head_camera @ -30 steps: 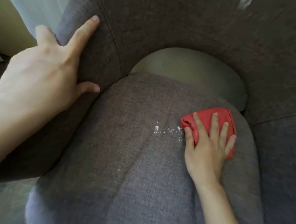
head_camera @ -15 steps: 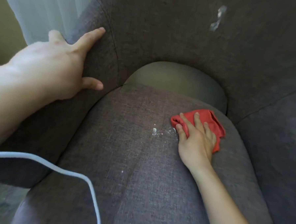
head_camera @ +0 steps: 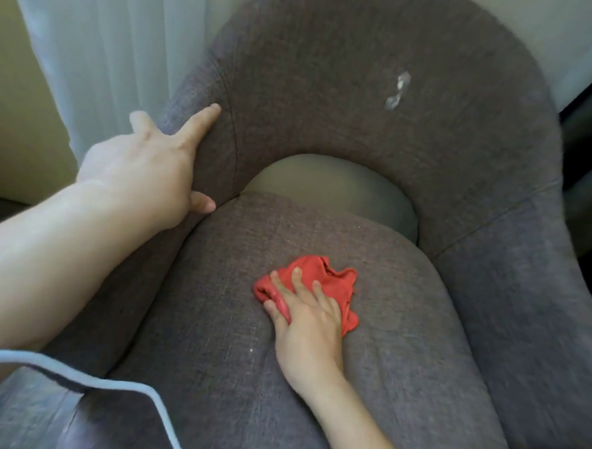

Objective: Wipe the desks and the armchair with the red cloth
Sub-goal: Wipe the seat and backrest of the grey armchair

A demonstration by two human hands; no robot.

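On armchair (head_camera: 312, 88), right hand (head_camera: 308, 324) pressing red cloth (head_camera: 332, 281)

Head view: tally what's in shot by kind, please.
hands: 2, left hand and right hand
red cloth: 1
armchair: 1
whitish smear on the backrest: 1
white cable: 1
Total: 6

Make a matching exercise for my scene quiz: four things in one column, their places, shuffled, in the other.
Things:
1. cloth
2. left hand
3. white smear
4. cable

Places:
A. on the backrest
B. on the seat, under the right hand
C. on the chair's edge beside the curtain
D. across the view's lower left corner

Pairs: 1-B, 2-C, 3-A, 4-D
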